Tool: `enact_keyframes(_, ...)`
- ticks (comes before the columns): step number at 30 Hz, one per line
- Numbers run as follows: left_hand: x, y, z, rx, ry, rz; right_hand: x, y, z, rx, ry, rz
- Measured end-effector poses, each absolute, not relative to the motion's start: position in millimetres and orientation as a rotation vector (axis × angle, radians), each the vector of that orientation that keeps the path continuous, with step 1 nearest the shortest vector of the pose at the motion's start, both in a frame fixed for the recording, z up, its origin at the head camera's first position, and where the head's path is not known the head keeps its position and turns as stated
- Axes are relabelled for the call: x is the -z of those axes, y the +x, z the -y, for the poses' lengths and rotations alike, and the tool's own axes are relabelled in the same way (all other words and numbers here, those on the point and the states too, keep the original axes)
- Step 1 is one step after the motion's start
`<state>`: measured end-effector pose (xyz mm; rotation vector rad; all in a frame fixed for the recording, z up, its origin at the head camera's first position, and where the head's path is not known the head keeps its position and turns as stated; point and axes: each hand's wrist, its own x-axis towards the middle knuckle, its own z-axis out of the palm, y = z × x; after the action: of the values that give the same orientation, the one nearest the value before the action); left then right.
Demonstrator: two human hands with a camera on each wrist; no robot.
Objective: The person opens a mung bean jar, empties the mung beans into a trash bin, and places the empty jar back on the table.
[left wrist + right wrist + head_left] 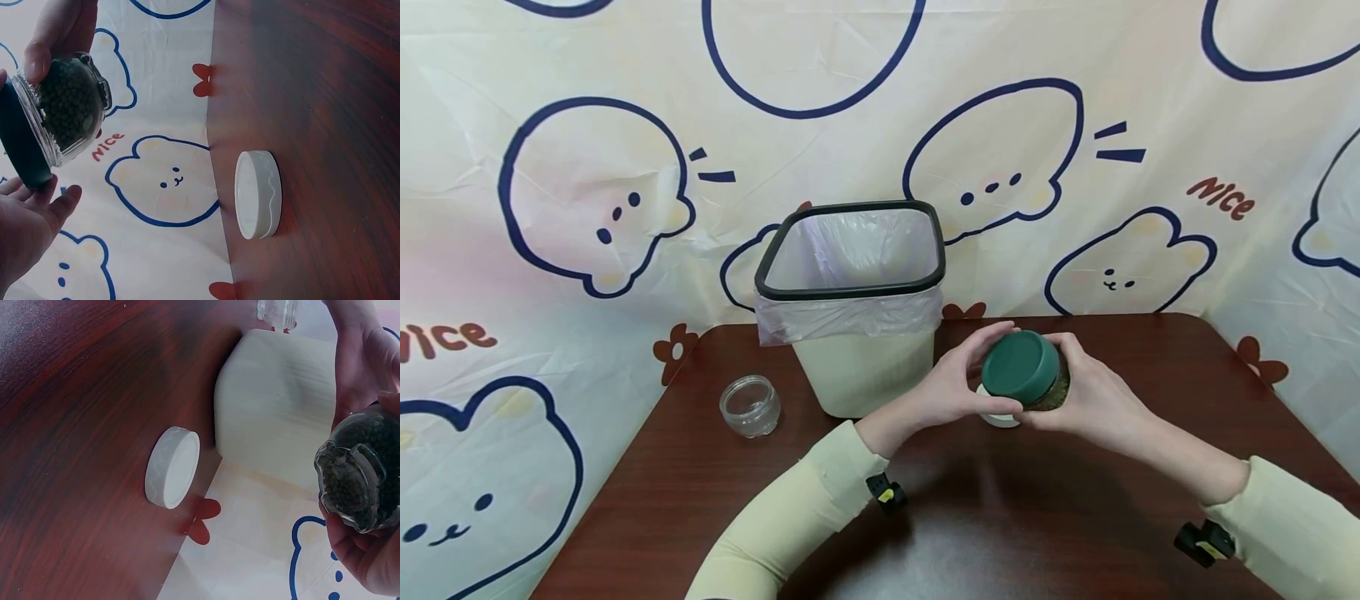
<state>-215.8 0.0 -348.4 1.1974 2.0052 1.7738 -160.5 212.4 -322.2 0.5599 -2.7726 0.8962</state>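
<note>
Above the table, a clear jar (72,100) of small dark-green pellets or beans is held up between both hands, tilted, its dark green lid (1021,367) toward the head camera. My left hand (958,383) grips the lid's side, thumb below and fingers above. My right hand (1093,396) holds the jar's body, with fingers curled round it in the right wrist view. The lid sits on the jar's mouth; whether it is loose cannot be told. Below them a white round lid (173,467) lies on the table, partly hidden by the hands in the head view.
A cream bin (872,367) with a black rim and plastic liner stands behind my left forearm. A clear lidless jar (750,407) is to its left on the dark wooden table (700,508). A printed cloth (820,158) hangs behind.
</note>
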Motion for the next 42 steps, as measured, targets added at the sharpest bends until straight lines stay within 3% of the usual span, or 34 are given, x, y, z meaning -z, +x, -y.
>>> enact_keyframes(26, 343.3, -205.8, -4.7, -1.794, 0.927, -2.272, 321.4, -159.9, -212.5, -0.887, 0.513, 2.798)
enact_keyframes(42, 344.6, -201.9, 9.0, -1.819, 0.951, -2.235, 322.0, -157.0, -218.9, -0.89, 0.485, 2.81)
